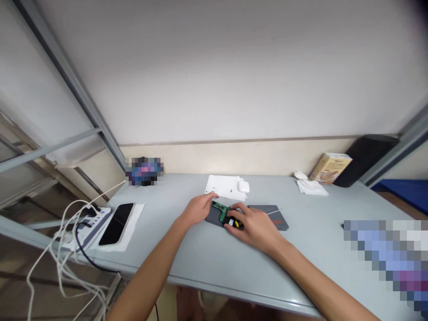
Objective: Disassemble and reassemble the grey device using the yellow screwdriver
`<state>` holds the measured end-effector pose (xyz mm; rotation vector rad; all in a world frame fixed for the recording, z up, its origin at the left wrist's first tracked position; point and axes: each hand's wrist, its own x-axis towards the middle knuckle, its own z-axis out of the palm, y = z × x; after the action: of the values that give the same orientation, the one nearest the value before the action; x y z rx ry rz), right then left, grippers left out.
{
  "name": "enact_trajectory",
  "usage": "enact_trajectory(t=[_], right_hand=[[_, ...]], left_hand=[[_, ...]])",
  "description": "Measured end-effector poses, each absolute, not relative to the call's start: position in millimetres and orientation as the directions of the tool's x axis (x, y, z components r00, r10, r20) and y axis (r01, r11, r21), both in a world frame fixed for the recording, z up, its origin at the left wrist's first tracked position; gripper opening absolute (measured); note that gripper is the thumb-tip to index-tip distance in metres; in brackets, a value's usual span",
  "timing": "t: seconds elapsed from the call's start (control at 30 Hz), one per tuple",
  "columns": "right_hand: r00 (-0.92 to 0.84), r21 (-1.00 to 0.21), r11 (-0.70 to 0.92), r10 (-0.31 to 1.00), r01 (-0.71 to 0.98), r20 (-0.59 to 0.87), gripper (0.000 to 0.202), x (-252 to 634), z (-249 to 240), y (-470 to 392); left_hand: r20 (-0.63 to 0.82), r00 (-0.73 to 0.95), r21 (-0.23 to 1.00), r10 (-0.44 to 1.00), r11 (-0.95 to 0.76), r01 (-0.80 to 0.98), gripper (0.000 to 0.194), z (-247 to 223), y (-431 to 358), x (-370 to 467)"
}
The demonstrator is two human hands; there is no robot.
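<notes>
A green circuit board [220,207] lies over a dark grey mat [214,218] in the middle of the desk. Joined or close to it is a black part [230,220] with yellow details and a small white label. My right hand [256,226] is closed around this black part, thumb on the near side and fingers over the top. At the board's left end is my left hand [198,208], fingers stretched toward it; whether they touch it is unclear. A thin light-coloured rod [276,211] sticks out beyond my right hand over the mat.
Behind the mat, white paper [222,183] bears several tiny dark pieces and a white rounded case [243,187]. A phone [117,224] and a power strip [88,229] with cables sit left. Tissue [312,187], a box [331,168] and a black cylinder [366,159] stand back right.
</notes>
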<state>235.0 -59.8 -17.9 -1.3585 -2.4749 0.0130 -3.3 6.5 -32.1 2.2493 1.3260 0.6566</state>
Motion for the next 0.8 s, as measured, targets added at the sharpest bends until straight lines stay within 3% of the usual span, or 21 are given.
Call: enact_trajectory(t=[0.8], right_hand=[[-0.583,-0.256,0.649,0.758,0.716,0.292,0.032,246.2,-16.3,-57.2]], left_hand=[[0.179,0.452,0.577,0.874,-0.466,0.671,0.042,-31.7,6.0,-2.1]])
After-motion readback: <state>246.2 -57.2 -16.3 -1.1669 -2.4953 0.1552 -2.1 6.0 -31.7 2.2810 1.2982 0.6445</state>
